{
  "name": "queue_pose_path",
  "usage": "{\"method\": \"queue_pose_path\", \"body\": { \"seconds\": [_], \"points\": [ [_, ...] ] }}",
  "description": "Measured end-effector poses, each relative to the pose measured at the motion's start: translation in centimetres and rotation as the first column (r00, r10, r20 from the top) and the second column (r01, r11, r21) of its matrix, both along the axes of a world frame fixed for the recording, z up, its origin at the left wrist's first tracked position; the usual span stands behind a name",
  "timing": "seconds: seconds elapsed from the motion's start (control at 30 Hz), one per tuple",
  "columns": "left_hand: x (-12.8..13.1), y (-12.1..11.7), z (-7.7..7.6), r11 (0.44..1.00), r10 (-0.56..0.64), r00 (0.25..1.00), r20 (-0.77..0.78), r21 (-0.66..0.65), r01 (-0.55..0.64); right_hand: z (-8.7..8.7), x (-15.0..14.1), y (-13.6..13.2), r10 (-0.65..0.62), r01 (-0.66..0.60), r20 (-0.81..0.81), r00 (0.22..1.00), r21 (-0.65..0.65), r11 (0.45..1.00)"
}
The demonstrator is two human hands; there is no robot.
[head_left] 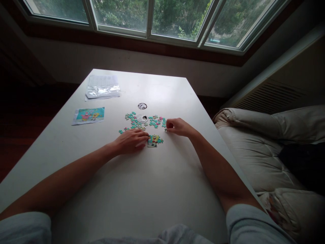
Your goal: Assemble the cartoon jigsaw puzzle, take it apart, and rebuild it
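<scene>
A small joined section of jigsaw puzzle (pixel 153 139) with a yellow cartoon figure lies on the white table. My left hand (pixel 132 139) rests flat on its left side, fingers stretched out and fingertips at the section's left edge. To the right of the section, my right hand (pixel 179 126) is closed in a pinch. A puzzle piece (pixel 166 129) shows at its fingertips, just above the tabletop or touching it; which, I cannot tell. Loose teal and pink puzzle pieces (pixel 154 122) are scattered beyond both hands. Among them sits a round, silvery lid-like object (pixel 142 118).
A picture sheet (pixel 90 115) with cartoon figures lies on the left of the white table (pixel 142 189). Behind it are papers in a clear plastic sleeve (pixel 103 86). A dark round disc (pixel 142 106) lies beyond the pieces. A cushioned sofa (pixel 248 152) stands at the right.
</scene>
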State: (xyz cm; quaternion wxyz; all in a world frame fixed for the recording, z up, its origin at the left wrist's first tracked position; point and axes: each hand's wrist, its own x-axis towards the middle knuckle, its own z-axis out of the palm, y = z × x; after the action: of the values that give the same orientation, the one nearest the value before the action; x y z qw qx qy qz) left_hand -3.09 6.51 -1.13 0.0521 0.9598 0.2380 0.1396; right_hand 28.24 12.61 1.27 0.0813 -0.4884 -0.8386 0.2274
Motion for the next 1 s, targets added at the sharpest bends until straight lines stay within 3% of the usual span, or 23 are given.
{"method": "queue_pose_path", "body": {
  "seconds": [0.2, 0.4, 0.77, 1.0],
  "points": [
    [0.5, -0.6, 0.5, 0.998, -0.064, 0.998, 0.028, 0.011, 0.064, -0.9, -2.3, -0.6, 0.025, -0.031, -0.303, 0.953, -0.015, 0.999],
    [0.9, -1.1, 1.0, 0.992, -0.126, 0.992, -0.019, 0.007, 0.126, -2.8, -6.3, -1.9, 0.061, -0.06, -0.45, 0.891, 0.016, 0.998],
    [1.1, -1.2, 0.7, 0.989, -0.147, 0.989, 0.012, 0.009, 0.147, -3.3, -6.9, -1.8, 0.043, -0.055, -0.414, 0.909, -0.018, 0.998],
    [1.1, -1.1, 0.6, 0.989, -0.142, 0.989, -0.043, 0.031, 0.144, -3.7, -7.2, -1.8, 0.074, -0.061, -0.374, 0.924, 0.046, 0.997]
  ]
}}
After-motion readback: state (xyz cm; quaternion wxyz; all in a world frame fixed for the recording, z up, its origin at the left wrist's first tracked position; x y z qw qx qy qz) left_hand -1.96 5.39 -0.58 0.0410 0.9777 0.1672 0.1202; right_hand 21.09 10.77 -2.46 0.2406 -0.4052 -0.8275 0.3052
